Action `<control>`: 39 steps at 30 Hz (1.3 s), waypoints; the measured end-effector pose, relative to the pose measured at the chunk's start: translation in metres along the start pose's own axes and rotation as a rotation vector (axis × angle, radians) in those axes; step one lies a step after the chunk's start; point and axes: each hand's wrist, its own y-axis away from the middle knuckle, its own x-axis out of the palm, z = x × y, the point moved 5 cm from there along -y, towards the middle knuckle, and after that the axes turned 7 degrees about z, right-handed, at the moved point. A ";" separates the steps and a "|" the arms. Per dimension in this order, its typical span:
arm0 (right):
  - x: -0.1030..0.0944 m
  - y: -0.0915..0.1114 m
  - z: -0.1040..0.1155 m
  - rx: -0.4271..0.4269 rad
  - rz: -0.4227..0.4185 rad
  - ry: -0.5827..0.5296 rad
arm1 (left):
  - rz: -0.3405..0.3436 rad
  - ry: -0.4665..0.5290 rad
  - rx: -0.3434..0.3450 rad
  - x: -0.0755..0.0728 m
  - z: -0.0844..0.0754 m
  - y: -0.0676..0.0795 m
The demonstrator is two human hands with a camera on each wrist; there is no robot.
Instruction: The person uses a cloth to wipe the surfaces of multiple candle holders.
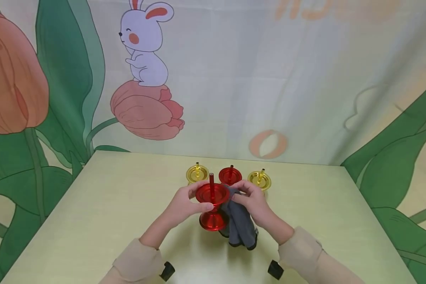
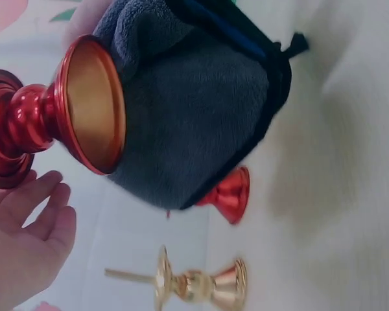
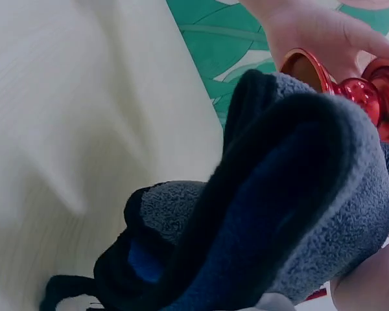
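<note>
A shiny red candlestick (image 1: 213,221) with a tall spike is held upright above the table. Its dish sits between the thumb and fingers of my left hand (image 1: 182,206). My right hand (image 1: 254,200) grips a grey cloth (image 1: 242,227) with a dark edge, which hangs down against the candlestick's right side. From the left wrist view, the hollow underside of the candlestick (image 2: 91,107) shows, with the cloth (image 2: 194,116) beside it. Folds of the cloth (image 3: 330,207) fill much of the right wrist view and partly cover the candlestick (image 3: 363,94).
Behind the hands stand a gold candlestick (image 1: 197,173) at left, a second red candlestick (image 1: 230,176) in the middle and another gold candlestick (image 1: 259,180) at right. A printed curtain (image 1: 227,86) hangs beyond the pale table's (image 1: 103,205) far edge.
</note>
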 end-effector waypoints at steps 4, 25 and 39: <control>-0.007 -0.001 -0.004 0.047 -0.053 -0.004 | -0.102 0.020 -0.025 -0.017 0.011 -0.003; -0.021 0.012 0.000 0.054 -0.082 0.135 | -0.556 -0.236 -0.201 -0.097 0.068 -0.011; -0.024 0.019 0.001 0.024 -0.064 0.152 | -0.617 -0.414 -0.322 -0.114 0.106 -0.030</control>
